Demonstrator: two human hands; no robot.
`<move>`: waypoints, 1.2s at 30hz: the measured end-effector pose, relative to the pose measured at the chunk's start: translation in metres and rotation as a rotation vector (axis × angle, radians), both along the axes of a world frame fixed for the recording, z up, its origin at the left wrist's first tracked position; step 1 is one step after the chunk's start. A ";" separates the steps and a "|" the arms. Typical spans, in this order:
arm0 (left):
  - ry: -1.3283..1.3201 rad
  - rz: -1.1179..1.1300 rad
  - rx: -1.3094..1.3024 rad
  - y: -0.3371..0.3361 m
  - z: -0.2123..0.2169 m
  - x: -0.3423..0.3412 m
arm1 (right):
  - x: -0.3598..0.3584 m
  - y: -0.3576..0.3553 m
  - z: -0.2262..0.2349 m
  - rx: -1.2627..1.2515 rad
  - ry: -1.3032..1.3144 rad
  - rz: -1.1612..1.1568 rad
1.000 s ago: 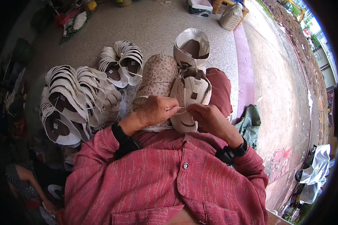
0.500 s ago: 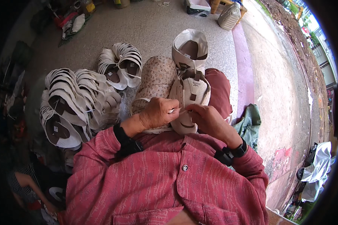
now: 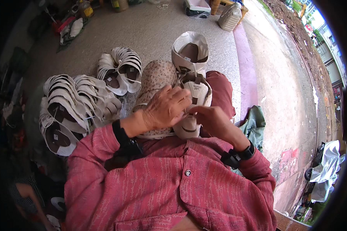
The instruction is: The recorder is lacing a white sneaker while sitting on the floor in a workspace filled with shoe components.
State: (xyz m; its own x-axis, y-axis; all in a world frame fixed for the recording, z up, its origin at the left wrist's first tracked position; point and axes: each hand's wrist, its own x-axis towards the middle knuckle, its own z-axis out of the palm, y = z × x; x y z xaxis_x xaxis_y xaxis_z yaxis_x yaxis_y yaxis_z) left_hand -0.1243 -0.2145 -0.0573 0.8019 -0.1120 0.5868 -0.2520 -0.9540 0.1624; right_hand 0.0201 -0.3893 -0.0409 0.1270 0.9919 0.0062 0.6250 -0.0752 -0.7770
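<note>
A cream shoe with a brown lining (image 3: pixel 197 90) lies in my lap, its toe toward me. My right hand (image 3: pixel 216 122) is closed in a pinch at the shoe's front, on what looks like a thin pale lace; the fingertips partly hide it. Over the shoe's left side, my left hand (image 3: pixel 164 109) has its fingers loosely apart, slightly blurred, with nothing plainly held. A second cream shoe (image 3: pixel 190 50) stands just beyond, its opening up, and a strand joins the two. Floral cloth (image 3: pixel 158 77) covers my left knee.
To the left, stacks of nested cream shoes (image 3: pixel 61 115) lie on the floor, with a smaller stack (image 3: pixel 119 71) farther off. A green cloth (image 3: pixel 255 125) is at my right. A plastic jug (image 3: pixel 230 17) and a white bin (image 3: pixel 197 7) stand ahead. At lower left, another person's arm (image 3: pixel 32 200) shows.
My left hand has risen away from the right and loosened from its pinch. My right hand stays at the shoe's front. The whole view has shifted slightly.
</note>
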 end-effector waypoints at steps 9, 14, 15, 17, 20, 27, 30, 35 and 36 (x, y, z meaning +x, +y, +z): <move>0.331 -0.234 -0.042 0.025 0.016 0.012 | -0.006 0.021 0.013 -0.132 0.231 -0.180; 0.456 -0.316 -0.272 0.039 0.008 0.007 | 0.001 0.021 -0.004 -0.090 0.177 -0.011; 0.444 -0.320 -0.268 0.040 0.007 0.006 | 0.002 0.023 -0.004 -0.128 0.212 0.020; 0.430 -0.325 -0.264 0.039 0.006 0.005 | 0.002 0.027 0.005 -0.178 0.196 0.047; 0.364 -0.328 -0.269 0.037 0.000 0.002 | 0.005 0.032 0.008 -0.239 0.196 0.072; 0.201 -0.254 -0.308 0.030 -0.015 -0.004 | 0.008 0.041 0.007 -0.326 0.407 0.016; 0.163 -0.245 -0.328 0.029 -0.018 -0.004 | 0.007 0.044 0.003 -0.332 0.344 0.001; 0.157 -0.281 -0.369 0.031 -0.016 0.004 | 0.026 0.032 -0.005 0.107 0.083 0.136; 0.188 -0.303 -0.403 0.029 -0.013 0.007 | 0.051 0.021 -0.018 0.157 0.248 -0.028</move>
State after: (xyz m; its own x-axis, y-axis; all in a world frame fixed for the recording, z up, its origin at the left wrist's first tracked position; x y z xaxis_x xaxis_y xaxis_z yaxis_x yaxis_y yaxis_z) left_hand -0.1176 -0.1851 -0.0707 0.8643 -0.1499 0.4801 -0.4372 -0.6957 0.5700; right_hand 0.0716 -0.3680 -0.0593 0.1709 0.9774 0.1247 0.4136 0.0437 -0.9094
